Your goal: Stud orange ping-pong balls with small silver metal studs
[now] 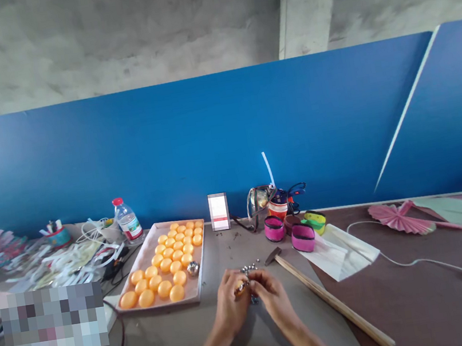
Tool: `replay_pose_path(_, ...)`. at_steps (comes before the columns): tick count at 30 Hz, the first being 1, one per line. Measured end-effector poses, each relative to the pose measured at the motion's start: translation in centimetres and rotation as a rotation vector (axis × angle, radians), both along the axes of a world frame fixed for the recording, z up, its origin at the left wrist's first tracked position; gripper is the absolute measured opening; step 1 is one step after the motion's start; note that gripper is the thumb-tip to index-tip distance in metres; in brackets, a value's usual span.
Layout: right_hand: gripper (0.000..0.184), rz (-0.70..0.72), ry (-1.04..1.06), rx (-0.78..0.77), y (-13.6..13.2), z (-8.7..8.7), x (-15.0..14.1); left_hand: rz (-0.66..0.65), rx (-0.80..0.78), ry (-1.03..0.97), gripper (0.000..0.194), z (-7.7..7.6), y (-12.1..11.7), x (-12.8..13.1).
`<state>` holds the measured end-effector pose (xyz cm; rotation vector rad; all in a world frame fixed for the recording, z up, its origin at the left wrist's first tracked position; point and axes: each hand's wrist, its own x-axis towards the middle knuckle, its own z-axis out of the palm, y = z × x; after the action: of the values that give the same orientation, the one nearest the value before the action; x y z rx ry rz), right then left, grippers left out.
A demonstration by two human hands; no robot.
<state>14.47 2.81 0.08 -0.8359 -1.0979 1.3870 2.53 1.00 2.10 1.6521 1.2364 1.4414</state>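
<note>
Orange piece [241,289], small and partly shiny, sits in the left hand [233,301], whose grip is curled closed around it, just above the surface [165,344]. The right hand [273,294] brings thumb and forefinger up beside it; whether they pinch anything cannot be told. Silver beads [251,266] lie just beyond the fingertips, left of the hammer [332,298]. Close two-handed fingertip work appears in hand; the next move seems to call for steady holding and fine finger control.
</note>
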Motion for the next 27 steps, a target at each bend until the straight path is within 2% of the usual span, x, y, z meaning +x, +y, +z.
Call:
replay_pose_path(3, 0.022, -0.014, -0.099, 0.013, -0.3, 0.2, 0.0, 0.004, -0.011, -0.027, 0.009, -0.4, 0.0, -0.2)
replay_pose_path(8, 0.020, -0.024, -0.218, -0.002, -0.2, 0.0, 0.1, 0.004, 0.005, 0.052, 0.010, -0.8, 0.0, -0.3)
replay_pose_path(14, 0.024, 0.008, -0.207, -0.058, -0.1, 0.5, 0.5, -0.051, -0.009, 0.052, 0.007, -0.6, -0.2, -0.1)
replay_pose_path(16, 0.024, 0.028, -0.142, -0.078, -0.2, 1.0, 0.6, -0.109, -0.103, -0.066, 0.006, -0.6, -0.4, 0.0)
replay_pose_path(19, 0.022, 0.074, 0.035, -0.128, -0.4, 1.6, 0.8, -0.233, -0.322, -0.415, 0.024, -0.5, -0.5, 0.1)
replay_pose_path(22, 0.022, 0.104, 0.190, -0.172, -0.7, 2.0, 0.8, -0.307, -0.400, -0.738, 0.030, -0.3, -0.4, 0.1)
replay_pose_path(24, 0.023, 0.125, 0.245, -0.188, -0.9, 2.0, 0.7, -0.332, -0.433, -0.860, 0.033, -0.2, -0.3, 0.0)
replay_pose_path(27, 0.024, 0.130, 0.269, -0.205, -0.9, 2.1, 0.8, -0.336, -0.458, -0.921, 0.039, 0.1, -0.2, -0.2)
